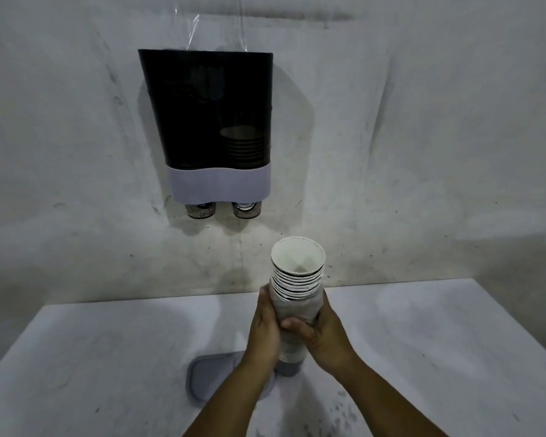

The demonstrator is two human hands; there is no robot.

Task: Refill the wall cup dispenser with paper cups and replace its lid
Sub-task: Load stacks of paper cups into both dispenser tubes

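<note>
Lid (202, 378) lies flat on the table (76, 357) under my forearms. Above it my left hand (265, 326) and right hand (322, 339) both grip a stack of paper cups (297, 279), mouth up. Beyond, the wall dispenser (215, 121) stands topless, cups showing inside and below.

at the lower centre, the left hand (265, 326) and right hand (323, 337) grip a tall stack of white paper cups (297, 279) over the grey oval lid (202, 380) on the white table (92, 357); the dark wall dispenser (212, 121) hangs upper centre.
</note>
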